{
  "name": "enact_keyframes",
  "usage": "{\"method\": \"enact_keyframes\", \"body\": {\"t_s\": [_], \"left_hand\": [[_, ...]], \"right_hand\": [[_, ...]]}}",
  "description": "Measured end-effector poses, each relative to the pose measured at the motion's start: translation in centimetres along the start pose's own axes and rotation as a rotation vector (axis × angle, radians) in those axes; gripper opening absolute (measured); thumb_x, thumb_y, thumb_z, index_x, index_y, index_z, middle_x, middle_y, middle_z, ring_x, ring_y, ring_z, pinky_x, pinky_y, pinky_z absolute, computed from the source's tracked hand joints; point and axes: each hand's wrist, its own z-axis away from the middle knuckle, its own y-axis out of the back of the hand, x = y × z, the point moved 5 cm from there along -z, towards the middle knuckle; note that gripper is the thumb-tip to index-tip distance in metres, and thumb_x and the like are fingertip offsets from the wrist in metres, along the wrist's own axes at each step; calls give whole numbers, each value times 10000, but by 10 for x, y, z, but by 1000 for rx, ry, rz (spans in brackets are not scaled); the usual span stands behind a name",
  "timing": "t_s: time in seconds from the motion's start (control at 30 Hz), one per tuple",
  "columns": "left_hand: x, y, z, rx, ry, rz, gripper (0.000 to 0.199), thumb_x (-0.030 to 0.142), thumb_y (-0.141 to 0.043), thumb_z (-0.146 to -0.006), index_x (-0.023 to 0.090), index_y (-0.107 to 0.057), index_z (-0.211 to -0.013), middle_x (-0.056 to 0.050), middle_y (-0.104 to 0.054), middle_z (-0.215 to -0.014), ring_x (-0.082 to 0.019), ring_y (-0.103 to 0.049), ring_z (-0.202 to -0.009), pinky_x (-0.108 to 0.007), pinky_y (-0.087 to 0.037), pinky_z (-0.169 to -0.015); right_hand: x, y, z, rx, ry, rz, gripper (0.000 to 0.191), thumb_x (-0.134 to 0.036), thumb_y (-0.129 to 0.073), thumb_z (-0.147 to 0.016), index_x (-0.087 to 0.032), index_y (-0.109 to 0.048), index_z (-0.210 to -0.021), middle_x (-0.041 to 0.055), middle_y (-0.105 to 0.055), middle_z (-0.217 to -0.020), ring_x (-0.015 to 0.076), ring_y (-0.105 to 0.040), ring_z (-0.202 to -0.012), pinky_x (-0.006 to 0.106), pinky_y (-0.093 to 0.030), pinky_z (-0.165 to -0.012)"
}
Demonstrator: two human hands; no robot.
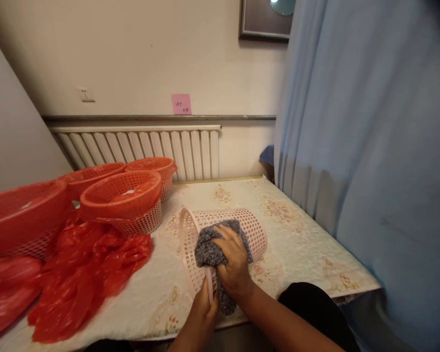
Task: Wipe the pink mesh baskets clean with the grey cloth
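Observation:
A pale pink perforated plastic basket (254, 227) lies on its side in front of me, its open mouth toward the left. My left hand (204, 303) grips the near part of its rim, fingers closed around the edge. Pressed against the basket's outer side is a dark grey fuzzy cloth (209, 247), with my right hand (234, 261) closed over it. One end of the cloth hangs below the right hand. Part of the basket's wall is hidden behind the cloth and hands.
Several baskets lined with red plastic bags stand at the left, one nearest the middle (146, 219). Loose red bags (84, 274) lie before them. The flowered tablecloth (297, 254) covers the table. A blue curtain (370, 146) hangs at the right; a radiator (190, 151) is behind.

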Motion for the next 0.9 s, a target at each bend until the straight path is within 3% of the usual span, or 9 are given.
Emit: {"method": "enact_keyframes", "body": {"t_s": [0.07,0.13,0.23,0.33,0.47,0.6,0.7,0.8,0.9], "left_hand": [[-2,-3,1,-48,-2,-2,413,280,-532,-852,154,-518,-1245,-148,-571,-1328,-285,-440,-1318,-438,-284,-1147],[0,-2,-3,-64,26,18,408,283,-536,-847,159,-517,-1236,-135,-608,-1274,-275,-512,-1242,-413,-353,-1102],[13,6,-15,29,93,30,353,307,-555,-822,158,-551,-1142,-104,-673,-1111,-267,-601,-1075,-399,-443,-1001],[30,11,-25,119,110,7,308,311,-529,-825,154,-564,-1087,-106,-663,-1109,-279,-569,-1120,-416,-405,-1031],[40,9,-29,103,75,14,454,273,-485,-853,159,-448,-1291,-118,-546,-1328,-258,-456,-1283,-404,-293,-1121],[37,11,-31,84,64,38,536,243,-459,-868,169,-360,-1390,-119,-503,-1386,-246,-421,-1320,-413,-247,-1148],[32,14,-33,68,49,37,548,255,-447,-894,188,-326,-1424,-116,-471,-1425,-249,-413,-1329,-427,-215,-1160],[28,17,-35,55,58,37,561,272,-439,-908,184,-294,-1442,-125,-453,-1440,-250,-382,-1356,-433,-190,-1169],[25,18,-36,57,65,43,577,272,-451,-905,182,-277,-1447,-130,-434,-1455,-248,-335,-1389,-439,-162,-1178]], "right_hand": [[-1,2,-2,-10,2,12,504,-32,-417,-633,-191,-631,-1060,72,-601,-1276,242,-466,-1272,485,-370,-1066],[-2,3,-3,-20,13,14,506,-28,-414,-630,-191,-632,-1057,70,-604,-1275,238,-466,-1272,476,-375,-1062],[-4,1,-1,-28,35,14,527,-31,-410,-613,-194,-629,-1063,66,-602,-1277,241,-459,-1281,472,-375,-1059],[2,-1,-1,-42,50,7,548,-38,-406,-599,-199,-627,-1073,60,-598,-1280,238,-459,-1280,465,-375,-1061],[39,1,-7,-58,-29,63,568,-37,-404,-600,-199,-631,-1095,52,-599,-1276,219,-462,-1269,434,-362,-1077],[110,24,-11,47,-323,232,448,-97,-440,-657,-205,-670,-1026,47,-655,-1169,210,-532,-1169,375,-383,-1054],[147,43,-6,165,-495,309,390,-138,-434,-710,-181,-665,-1022,88,-679,-1061,235,-573,-1059,393,-430,-978],[155,48,1,236,-562,340,383,-149,-436,-724,-149,-653,-1040,126,-670,-1046,261,-570,-1038,427,-431,-957],[138,37,4,225,-524,328,395,-137,-447,-710,-152,-651,-1048,120,-641,-1148,264,-522,-1138,439,-393,-1017]]}}
